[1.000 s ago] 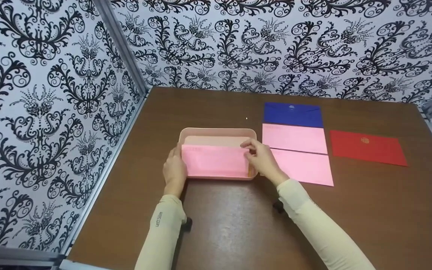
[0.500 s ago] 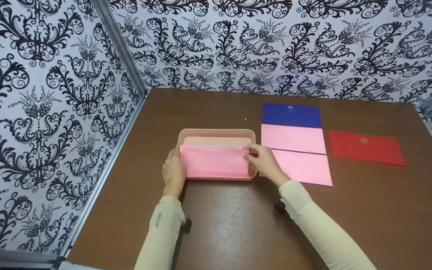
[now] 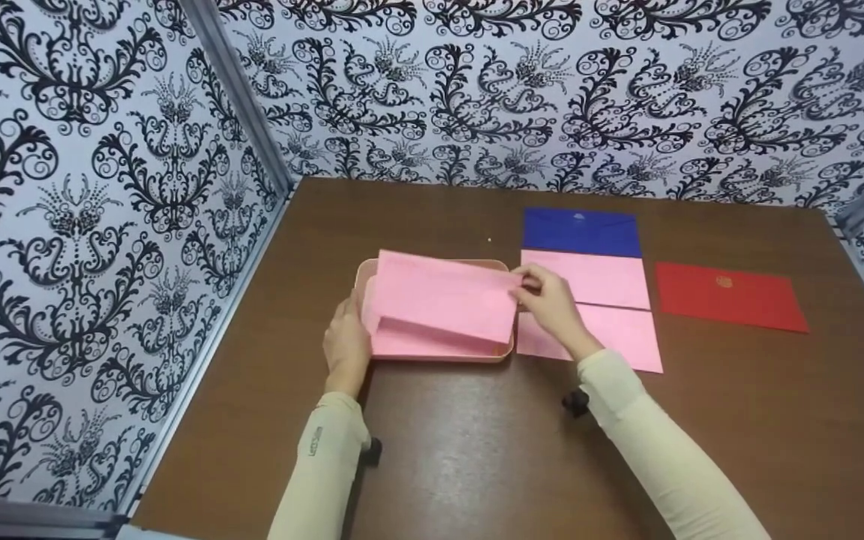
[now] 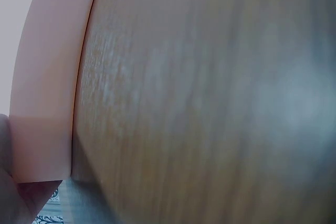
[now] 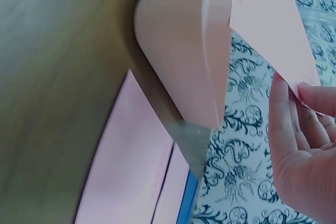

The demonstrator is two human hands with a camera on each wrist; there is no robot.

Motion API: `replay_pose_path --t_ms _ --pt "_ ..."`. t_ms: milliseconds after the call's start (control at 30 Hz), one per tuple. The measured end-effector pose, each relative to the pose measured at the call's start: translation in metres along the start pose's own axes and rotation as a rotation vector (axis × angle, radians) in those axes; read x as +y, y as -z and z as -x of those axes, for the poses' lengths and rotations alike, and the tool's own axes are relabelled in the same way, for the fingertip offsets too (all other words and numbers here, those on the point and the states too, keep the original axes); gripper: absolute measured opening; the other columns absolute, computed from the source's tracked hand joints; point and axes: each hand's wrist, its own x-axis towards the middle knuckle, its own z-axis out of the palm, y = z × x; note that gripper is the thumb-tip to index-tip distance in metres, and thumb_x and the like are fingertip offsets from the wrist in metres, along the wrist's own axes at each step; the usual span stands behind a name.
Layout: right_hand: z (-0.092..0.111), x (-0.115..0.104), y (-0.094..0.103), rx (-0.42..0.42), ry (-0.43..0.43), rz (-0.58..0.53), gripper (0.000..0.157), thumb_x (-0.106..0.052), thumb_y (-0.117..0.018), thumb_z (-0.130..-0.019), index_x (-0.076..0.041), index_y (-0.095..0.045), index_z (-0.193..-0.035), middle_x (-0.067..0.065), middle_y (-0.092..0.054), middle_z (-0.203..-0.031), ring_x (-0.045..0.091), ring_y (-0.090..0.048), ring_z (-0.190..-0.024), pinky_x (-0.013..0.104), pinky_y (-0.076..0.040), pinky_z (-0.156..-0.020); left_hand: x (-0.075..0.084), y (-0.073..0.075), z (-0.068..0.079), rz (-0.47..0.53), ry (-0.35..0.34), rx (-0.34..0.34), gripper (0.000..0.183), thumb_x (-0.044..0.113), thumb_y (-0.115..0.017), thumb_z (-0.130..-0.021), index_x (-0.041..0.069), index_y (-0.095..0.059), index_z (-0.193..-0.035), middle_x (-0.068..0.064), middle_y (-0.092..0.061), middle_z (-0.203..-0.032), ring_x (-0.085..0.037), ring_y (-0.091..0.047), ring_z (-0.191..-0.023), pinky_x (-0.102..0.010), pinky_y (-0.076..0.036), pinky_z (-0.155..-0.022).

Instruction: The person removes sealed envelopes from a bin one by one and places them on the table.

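Between thumb and fingers my right hand (image 3: 552, 306) pinches the right edge of a pink envelope (image 3: 447, 292). That envelope is raised and tilted above the light-pink tray (image 3: 439, 359), and more pink paper (image 3: 421, 343) shows under it inside the tray. At the tray's left end, my left hand (image 3: 346, 341) grips the wall; in the left wrist view only part of the hand (image 4: 16, 200) shows at the tray wall (image 4: 44, 93). The right wrist view shows the pinched envelope (image 5: 273, 30) above the tray's corner (image 5: 176, 40).
Right of the tray lie two pink envelopes (image 3: 612, 281) (image 3: 604, 337) in a column, with a blue envelope (image 3: 580, 232) behind them. A red envelope (image 3: 732, 298) lies farther right. Patterned walls (image 3: 522, 90) border the brown table (image 3: 447, 450) at back and left.
The right hand has lifted the pink envelope up and to the right, tilting it and uncovering pink paper below. The left hand stays at the tray's left end.
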Motion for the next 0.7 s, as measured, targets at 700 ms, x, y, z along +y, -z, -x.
replay_pose_path --t_ms 700 --pt "0.009 0.019 0.087 0.09 -0.075 -0.087 0.036 0.003 -0.062 -0.092 0.015 -0.051 -0.124 -0.015 -0.06 -0.076 -0.004 -0.062 -0.07 0.022 -0.061 -0.068 -0.001 -0.001 0.0 0.024 0.003 0.018 0.05 0.002 -0.046 -0.096 0.011 -0.05 -0.145 -0.013 -0.061 -0.138 -0.045 -0.066 -0.108 -0.056 -0.055 -0.09"
